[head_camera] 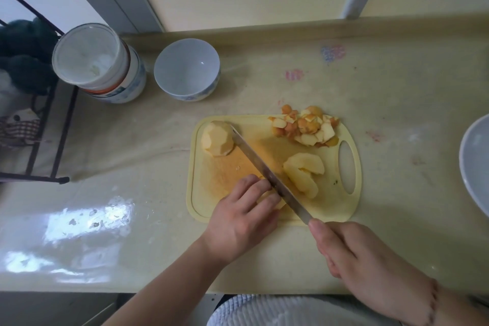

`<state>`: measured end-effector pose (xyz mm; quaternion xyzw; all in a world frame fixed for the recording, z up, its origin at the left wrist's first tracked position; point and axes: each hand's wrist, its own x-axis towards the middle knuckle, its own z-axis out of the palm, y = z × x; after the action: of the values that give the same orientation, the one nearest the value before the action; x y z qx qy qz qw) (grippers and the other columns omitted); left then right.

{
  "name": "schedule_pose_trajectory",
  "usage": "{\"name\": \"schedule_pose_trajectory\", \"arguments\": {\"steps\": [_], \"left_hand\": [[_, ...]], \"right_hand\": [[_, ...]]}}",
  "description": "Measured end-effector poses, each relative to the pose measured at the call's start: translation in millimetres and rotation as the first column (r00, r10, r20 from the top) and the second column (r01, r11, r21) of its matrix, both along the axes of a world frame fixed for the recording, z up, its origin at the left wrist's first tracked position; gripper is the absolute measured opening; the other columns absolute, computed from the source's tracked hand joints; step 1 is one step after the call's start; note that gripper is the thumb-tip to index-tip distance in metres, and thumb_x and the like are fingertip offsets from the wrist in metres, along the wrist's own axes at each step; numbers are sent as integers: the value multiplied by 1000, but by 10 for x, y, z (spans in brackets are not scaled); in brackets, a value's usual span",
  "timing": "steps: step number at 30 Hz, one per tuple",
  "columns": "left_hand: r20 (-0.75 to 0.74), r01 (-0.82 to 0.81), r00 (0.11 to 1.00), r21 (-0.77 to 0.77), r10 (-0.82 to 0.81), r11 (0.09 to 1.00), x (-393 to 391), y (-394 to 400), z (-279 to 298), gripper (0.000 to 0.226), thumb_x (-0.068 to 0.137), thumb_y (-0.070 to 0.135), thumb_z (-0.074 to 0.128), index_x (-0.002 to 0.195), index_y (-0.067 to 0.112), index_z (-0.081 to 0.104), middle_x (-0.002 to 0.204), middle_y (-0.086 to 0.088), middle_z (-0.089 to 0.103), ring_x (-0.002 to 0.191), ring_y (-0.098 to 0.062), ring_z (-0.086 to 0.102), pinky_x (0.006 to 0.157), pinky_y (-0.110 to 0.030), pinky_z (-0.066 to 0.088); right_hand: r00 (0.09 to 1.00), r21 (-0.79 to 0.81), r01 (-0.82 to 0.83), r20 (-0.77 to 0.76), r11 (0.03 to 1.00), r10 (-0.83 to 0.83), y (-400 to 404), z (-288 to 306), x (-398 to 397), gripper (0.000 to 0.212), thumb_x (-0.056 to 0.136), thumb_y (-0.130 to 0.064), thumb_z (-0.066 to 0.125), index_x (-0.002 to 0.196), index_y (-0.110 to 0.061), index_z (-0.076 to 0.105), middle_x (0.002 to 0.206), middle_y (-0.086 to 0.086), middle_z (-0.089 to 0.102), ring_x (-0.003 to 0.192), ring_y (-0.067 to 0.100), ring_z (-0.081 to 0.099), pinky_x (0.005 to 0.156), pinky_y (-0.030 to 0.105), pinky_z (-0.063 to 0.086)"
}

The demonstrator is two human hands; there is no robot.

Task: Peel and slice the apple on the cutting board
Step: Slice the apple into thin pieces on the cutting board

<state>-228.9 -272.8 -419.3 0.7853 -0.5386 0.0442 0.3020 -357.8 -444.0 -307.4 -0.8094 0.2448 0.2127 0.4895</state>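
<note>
Your left hand (244, 216) pinned a pale peeled apple piece (275, 202) on the yellow plastic cutting board (341, 209), fingers curled, while your right hand (352, 257) gripped the long steel knife (267, 173) slicing it.

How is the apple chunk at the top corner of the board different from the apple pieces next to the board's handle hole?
The apple chunk is one fat, blocky lump with flat cut faces; the apple pieces are thinner, curved wedges. The chunk sits alone at the far left corner of the cutting board, with the knife tip beside it; the pieces lean together by the handle hole. Both are peeled and pale yellow.
</note>
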Motion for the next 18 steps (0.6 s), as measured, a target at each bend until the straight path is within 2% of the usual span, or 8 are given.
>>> {"name": "schedule_pose_trajectory", "arguments": {"steps": [3,7,12,18], "left_hand": [[-1,-4,1000,10,4,1000,-6,2,-1,19,89,15,76,105,3,75,112,-14,68,104,-38,63,88,-40,55],[7,-7,1000,13,7,1000,-8,1,-4,21,89,15,75,107,5,74,115,-12,68,103,-37,63,85,-40,55],[15,2,1000,-1,-2,1000,-3,-3,-14,21,89,16,74,108,7,71,113,-12,67,100,-36,62,85,-39,54],[32,3,999,8,-3,1000,17,-14,-21,23,88,18,76,109,8,74,115,-11,68,100,-35,63,86,-38,54]], "right_hand": [[1000,-60,4,2,998,-4,20,27,-1,64,83,-68,25,61,-11,40,52,1,42,48,8,37,57,34,39],[1000,-86,1,7,996,0,18,27,1,68,80,-75,20,58,-14,39,52,0,43,47,8,38,54,29,38],[1000,-56,-1,-26,998,0,5,55,19,60,82,-67,24,60,-14,37,52,0,39,48,8,33,54,31,35],[999,-51,8,-38,999,-10,-34,23,19,63,80,-72,22,60,-15,36,50,-3,37,48,7,32,54,30,35]]}}
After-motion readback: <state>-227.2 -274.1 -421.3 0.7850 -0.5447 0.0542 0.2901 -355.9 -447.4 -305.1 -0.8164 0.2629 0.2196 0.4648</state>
